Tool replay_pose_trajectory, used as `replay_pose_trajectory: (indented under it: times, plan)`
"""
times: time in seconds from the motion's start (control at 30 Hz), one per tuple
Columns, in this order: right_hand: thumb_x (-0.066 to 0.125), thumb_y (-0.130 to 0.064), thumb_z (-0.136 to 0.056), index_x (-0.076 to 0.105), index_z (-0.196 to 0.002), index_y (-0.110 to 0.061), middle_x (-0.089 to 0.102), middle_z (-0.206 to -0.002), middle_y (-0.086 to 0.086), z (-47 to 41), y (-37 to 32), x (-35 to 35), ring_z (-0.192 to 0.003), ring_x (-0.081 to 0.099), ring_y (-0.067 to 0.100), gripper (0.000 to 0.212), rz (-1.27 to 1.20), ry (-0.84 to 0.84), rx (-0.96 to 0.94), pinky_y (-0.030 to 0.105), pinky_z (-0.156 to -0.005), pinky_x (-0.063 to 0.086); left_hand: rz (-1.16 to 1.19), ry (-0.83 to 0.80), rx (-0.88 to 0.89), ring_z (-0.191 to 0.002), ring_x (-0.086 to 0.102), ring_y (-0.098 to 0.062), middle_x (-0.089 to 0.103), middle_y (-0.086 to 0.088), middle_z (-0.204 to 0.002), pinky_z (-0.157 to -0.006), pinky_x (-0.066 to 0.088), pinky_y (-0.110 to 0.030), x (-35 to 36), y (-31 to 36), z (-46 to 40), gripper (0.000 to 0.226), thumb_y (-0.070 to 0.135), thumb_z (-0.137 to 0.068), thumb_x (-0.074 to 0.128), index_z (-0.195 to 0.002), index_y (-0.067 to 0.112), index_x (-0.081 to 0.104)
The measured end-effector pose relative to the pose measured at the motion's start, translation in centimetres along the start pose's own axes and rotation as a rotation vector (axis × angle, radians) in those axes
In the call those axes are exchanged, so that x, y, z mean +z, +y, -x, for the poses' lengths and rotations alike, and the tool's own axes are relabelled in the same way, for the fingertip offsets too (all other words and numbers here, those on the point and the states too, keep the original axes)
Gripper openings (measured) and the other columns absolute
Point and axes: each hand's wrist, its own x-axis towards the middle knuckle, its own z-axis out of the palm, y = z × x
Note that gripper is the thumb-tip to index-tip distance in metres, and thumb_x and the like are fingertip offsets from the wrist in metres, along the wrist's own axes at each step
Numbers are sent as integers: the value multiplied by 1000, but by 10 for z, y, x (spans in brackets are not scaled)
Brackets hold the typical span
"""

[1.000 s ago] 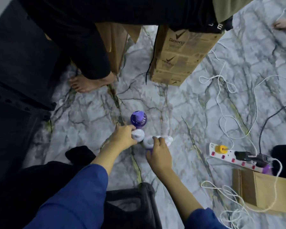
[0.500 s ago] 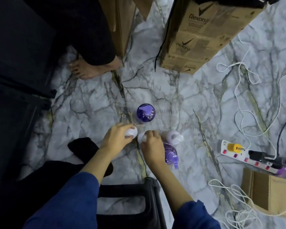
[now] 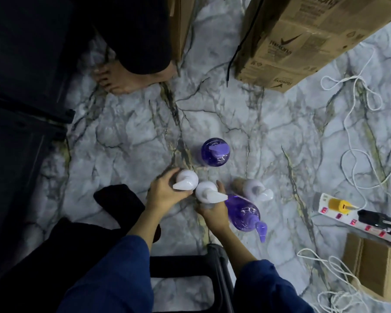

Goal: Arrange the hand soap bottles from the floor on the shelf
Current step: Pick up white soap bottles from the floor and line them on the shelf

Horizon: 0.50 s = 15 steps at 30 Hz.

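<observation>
while gripped, white bottles (image 3: 207,192) inside curled fingers (image 3: 165,177)

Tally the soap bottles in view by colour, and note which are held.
White pump bottles: 3, one in the left hand at, one in the right hand at, one standing free at.
Purple bottles: 2, at and, both untouched.
Total: 5

**Rexona on the carton**

You can read "Rexona" on the large cardboard carton (image 3: 303,37) at the top right: once near its upper edge, once on the side face beside a tick-shaped logo, and again, turned sideways, near its lower corner. The smaller print on that carton is too blurred for you to read.
</observation>
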Motion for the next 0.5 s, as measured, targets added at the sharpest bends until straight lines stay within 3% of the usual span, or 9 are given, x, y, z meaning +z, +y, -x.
replay_pose_trajectory:
  times: [0.07,0.17,0.27,0.4,0.5]
  plan:
    - [74,-8,-70,28,-142,-25,56,-114,-8,-11,0,4,-102,58,19,87,-16,4,30,20,-77,46,-95,-105,48,-113,59,-23,63,0,-125,-92,48,-32,-3,-4,-6,74,31,-59,78,-129,24,56]
    - [77,-35,-62,38,-138,-24,56,-119,-4,-16,5,6,-110,55,18,86,-68,46,55,34,-94,45,-250,-189,97,-117,55,-29,57,-3,-132,-93,47,-37,-2,-7,-19,64,19,-74,70,-134,26,49]
    - [80,-23,-70,46,-129,-20,61,-111,-2,-19,8,6,-103,60,20,68,19,38,44,35,-87,47,-247,-194,81,-118,54,-27,55,0,-133,-93,44,-31,6,-6,-25,60,23,-77,70,-133,29,48]
    - [76,-41,-64,53,-108,-19,63,-94,-7,-23,13,7,-83,59,6,54,19,11,52,32,-75,49,-174,-201,110,-113,55,-21,57,5,-127,-86,40,-23,4,-4,-26,58,23,-73,75,-125,30,53]
    - [76,-36,-63,56,-102,-21,65,-91,-7,-20,6,2,-81,63,9,46,45,-16,-19,34,-70,54,-114,-254,105,-114,55,-22,59,3,-125,-88,44,-27,-5,-2,-26,63,15,-70,78,-127,26,53]
